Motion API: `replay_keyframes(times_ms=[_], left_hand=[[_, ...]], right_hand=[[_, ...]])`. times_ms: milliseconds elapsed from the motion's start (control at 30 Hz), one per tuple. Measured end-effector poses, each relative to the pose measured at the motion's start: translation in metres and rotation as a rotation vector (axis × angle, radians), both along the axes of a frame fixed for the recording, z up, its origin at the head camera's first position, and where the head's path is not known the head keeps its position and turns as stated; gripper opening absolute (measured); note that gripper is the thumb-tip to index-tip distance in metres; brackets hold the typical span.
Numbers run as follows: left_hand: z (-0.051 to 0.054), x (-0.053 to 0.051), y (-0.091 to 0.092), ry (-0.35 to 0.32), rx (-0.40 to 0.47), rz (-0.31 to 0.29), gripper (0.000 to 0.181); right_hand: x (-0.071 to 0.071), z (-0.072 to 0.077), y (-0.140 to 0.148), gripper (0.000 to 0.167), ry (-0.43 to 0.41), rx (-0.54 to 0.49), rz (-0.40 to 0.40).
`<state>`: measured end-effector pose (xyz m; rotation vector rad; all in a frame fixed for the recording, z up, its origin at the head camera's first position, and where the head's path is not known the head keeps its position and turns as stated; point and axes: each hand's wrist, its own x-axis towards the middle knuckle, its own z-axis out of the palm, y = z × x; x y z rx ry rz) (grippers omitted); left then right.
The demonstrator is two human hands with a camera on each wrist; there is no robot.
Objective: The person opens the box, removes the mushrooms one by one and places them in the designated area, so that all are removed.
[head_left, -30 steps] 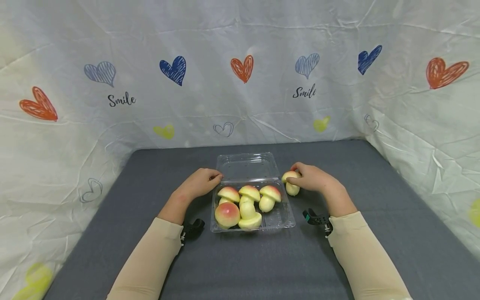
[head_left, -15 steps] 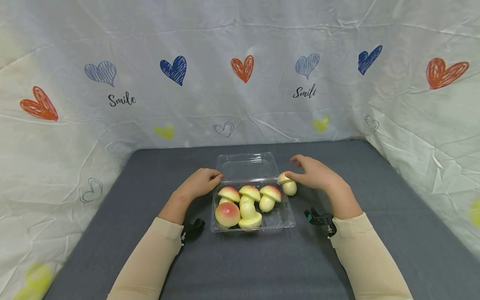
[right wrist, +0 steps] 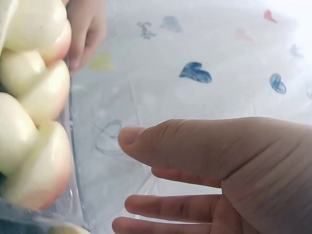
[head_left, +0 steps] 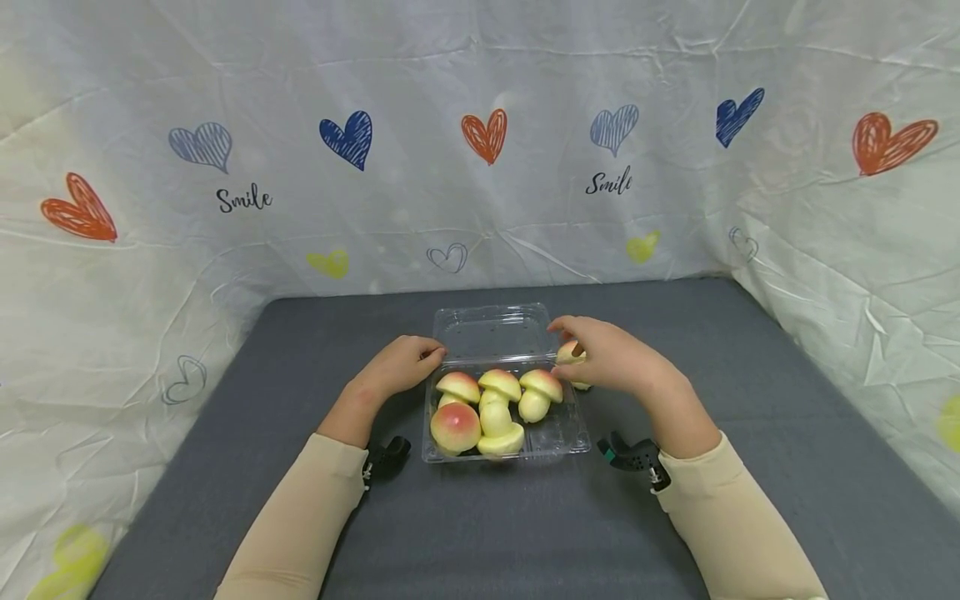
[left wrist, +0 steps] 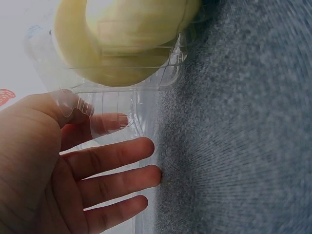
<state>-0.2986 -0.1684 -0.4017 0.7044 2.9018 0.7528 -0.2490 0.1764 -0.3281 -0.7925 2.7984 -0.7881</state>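
Observation:
A clear plastic clamshell box [head_left: 557, 433] lies with its lid [head_left: 491, 333] folded back. Several pale yellow mushrooms [head_left: 495, 417] with pinkish caps fill its left and back parts; whether they are real cannot be told. My left hand [head_left: 405, 364] pinches the box's left edge near the hinge; in the left wrist view, thumb and index finger [left wrist: 109, 123] meet at the plastic while the other fingers extend. Over the box's back right corner, my right hand [head_left: 611, 354] has its fingers spread and holds nothing. It partly hides a loose mushroom [head_left: 567, 353] beside the box.
Dark grey cloth covers the table [head_left: 480, 525]. A white curtain [head_left: 405, 208] printed with hearts and "Smile" stands behind it and along both sides. Each wrist wears a black camera strap [head_left: 633, 454].
My right hand has let go of the loose mushroom, which has shifted slightly left toward the box. That hand then rose and moved left over the hinge end. The left hand stays in place.

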Motion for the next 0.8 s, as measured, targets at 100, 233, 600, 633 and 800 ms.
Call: replay_keyframes(times_ms=[100,233,600,633,800], left_hand=[[0.0,0.0,0.0,0.007,-0.001,-0.003,0.033],[-0.001,-0.001,0.0,0.008,-0.007,0.002,0.032],[0.0,-0.001,0.001,0.007,-0.02,0.004,0.033],[0.0,-0.001,0.001,0.008,-0.021,0.002,0.033],[0.002,0.0,0.002,0.004,-0.024,0.005,0.033]], right_hand=[[0.003,-0.002,-0.009,0.058,-0.015,0.033,0.021],[0.005,-0.006,-0.019,0.054,-0.023,0.082,0.042],[0.006,-0.018,-0.034,0.039,0.096,0.207,0.059],[0.006,-0.02,-0.036,0.035,0.11,0.222,0.05],[0.005,-0.028,-0.041,0.012,0.225,0.346,0.026]])
